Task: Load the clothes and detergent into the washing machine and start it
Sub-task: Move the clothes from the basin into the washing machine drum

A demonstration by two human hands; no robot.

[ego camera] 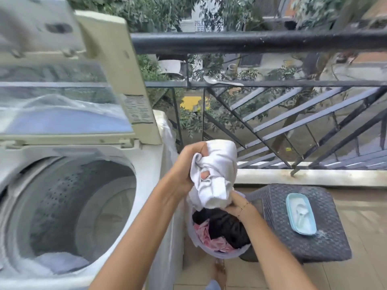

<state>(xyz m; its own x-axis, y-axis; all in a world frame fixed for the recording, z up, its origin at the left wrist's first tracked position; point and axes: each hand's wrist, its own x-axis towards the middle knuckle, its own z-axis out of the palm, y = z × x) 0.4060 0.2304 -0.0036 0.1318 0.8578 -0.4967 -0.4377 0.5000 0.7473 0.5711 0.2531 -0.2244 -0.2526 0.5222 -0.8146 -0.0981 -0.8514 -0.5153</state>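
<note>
A white top-loading washing machine (146, 185) stands at the left with its lid (117, 80) raised; something pale lies at the bottom of its drum (62, 206). Right of it a laundry basket (211, 255) holds black and pink clothes (226, 229). Above the basket hangs a bunched white garment (217, 164). My left hand (188, 168) grips its upper part, a fingertip showing through the folds. My right hand (238, 205) holds its lower end at the basket's rim. A light blue tray of white detergent powder (301, 214) with a spoon sits on a dark woven stool (314, 243).
A black metal balcony railing (251, 40) runs across the back, with trees and a street below it. A low concrete kerb (314, 176) lies under the railing. The floor (368, 227) is tiled, and a foot (218, 275) shows below the basket.
</note>
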